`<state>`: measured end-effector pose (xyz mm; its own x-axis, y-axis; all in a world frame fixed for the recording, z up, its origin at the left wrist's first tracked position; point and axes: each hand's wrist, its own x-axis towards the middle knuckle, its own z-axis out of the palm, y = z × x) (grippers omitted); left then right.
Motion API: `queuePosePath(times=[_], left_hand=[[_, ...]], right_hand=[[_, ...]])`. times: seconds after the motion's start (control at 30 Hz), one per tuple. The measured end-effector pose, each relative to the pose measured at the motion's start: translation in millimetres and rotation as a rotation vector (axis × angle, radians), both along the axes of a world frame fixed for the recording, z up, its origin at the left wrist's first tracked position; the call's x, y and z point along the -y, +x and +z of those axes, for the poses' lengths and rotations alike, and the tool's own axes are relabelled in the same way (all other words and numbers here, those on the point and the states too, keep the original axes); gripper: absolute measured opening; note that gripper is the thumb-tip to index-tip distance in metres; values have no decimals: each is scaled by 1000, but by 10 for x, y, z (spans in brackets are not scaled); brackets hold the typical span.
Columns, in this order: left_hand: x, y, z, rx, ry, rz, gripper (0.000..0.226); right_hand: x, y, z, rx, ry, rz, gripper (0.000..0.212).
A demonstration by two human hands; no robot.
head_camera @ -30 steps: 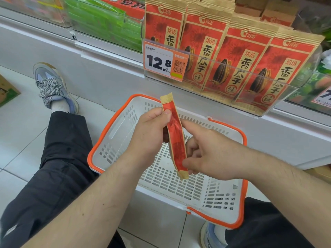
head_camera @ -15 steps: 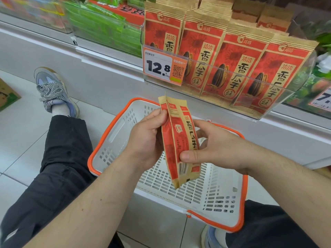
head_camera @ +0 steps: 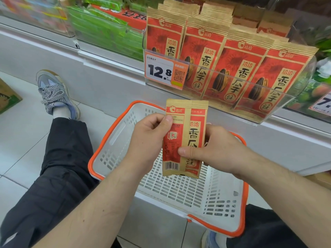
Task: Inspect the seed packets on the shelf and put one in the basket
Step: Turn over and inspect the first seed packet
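left grip [head_camera: 152,133]: thumb pinching | right grip [head_camera: 215,149]: thumb pinching

The shelf [head_camera: 111,56] in front of me carries a clear bin [head_camera: 268,108] of upright red seed packets [head_camera: 238,68], with green packs [head_camera: 107,33] beside it. The white tiled floor [head_camera: 21,136] carries my basket [head_camera: 114,135] and a cardboard box [head_camera: 7,99].
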<state>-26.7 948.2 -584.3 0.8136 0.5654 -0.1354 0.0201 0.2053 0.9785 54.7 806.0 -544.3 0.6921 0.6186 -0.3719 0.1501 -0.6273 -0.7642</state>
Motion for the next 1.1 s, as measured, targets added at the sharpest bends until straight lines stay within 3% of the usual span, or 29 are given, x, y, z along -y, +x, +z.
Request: queuePosePath(times=[0.1,0.23,0.47,0.6,0.8,0.93,1.1], left_hand=[[-1,-10,8,23,-27,-8,23],[16,-22,27,11,-19,-53,29],[32,-14,52,-9,-146,-22,27],[21,-4,65,-29,-241,10,25],[25,3,60,-50,-289,25,27],[3,10,70,-71,-328,34,22],[-9,16,65,-86,-344,45,20]], right_hand=[[4,25,24,-34,110,-92,8],[-10,54,57,-40,172,-202,37],[8,77,64,-98,172,-156,42],[44,89,109,-190,109,-24,39],[47,90,110,-172,103,9,40],[68,103,104,-194,43,77,55],[79,105,86,-175,29,96,46]])
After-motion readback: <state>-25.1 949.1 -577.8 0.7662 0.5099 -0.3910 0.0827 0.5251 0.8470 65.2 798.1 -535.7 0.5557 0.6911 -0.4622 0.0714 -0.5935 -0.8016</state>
